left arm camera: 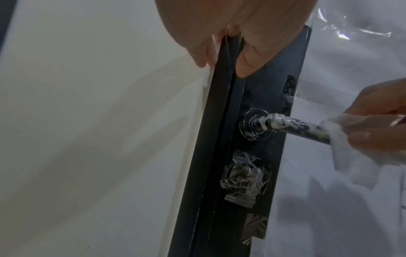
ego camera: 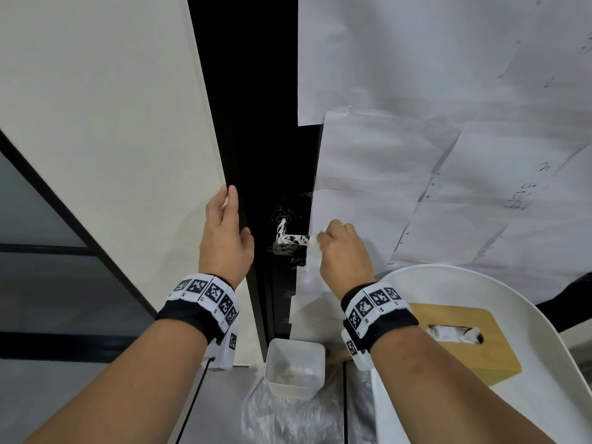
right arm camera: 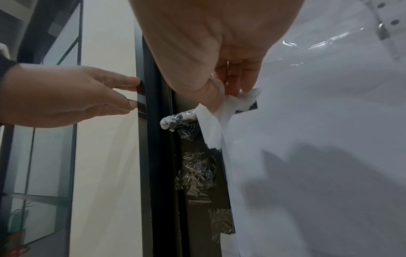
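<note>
A black door (ego camera: pixel 266 123) carries a lever handle (ego camera: pixel 290 240) smeared with white foam, also clear in the left wrist view (left arm camera: pixel 294 127). My right hand (ego camera: pixel 333 245) pinches a white tissue (ego camera: pixel 315 244) wrapped round the outer end of the handle (right arm camera: pixel 178 118); the tissue (left arm camera: pixel 342 144) hangs below my fingers. To the left and slightly higher, my left hand (ego camera: pixel 227 219) rests with straight fingers against the black door frame (left arm camera: pixel 211 121) and holds nothing.
White paper sheets (ego camera: pixel 416 155) are taped over the door right of the handle. Crumpled clear tape (left arm camera: pixel 241 177) covers the lock below it. On the floor stand a small white bin (ego camera: pixel 294 366) and plastic sheeting (ego camera: pixel 288 418). A wooden tissue box (ego camera: pixel 464 334) sits on a white seat (ego camera: pixel 544 331).
</note>
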The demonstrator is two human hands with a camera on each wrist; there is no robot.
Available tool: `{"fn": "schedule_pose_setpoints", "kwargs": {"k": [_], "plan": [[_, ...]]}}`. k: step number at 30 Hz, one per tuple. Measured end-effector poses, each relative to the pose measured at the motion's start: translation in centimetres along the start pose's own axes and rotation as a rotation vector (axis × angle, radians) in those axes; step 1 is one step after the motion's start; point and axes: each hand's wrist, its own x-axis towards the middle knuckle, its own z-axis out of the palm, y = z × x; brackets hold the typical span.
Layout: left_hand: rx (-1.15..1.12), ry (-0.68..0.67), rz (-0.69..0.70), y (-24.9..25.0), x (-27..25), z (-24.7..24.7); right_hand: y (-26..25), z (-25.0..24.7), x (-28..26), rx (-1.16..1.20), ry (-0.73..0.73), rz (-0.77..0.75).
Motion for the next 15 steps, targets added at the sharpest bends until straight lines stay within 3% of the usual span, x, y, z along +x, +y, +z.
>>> {"fn": "schedule_pose_setpoints", "kwargs": {"k": [10, 15], "plan": [[-0.062, 0.069, -0.018, 0.2, 0.4, -0.3, 0.2, 0.0, 0.4, 0.082, -0.036, 0.056], [-0.182, 0.141, -0.126, 0.7, 1.5, -0.6, 0.3, -0.1, 0.5, 0.091, -0.037, 0.072]]}}
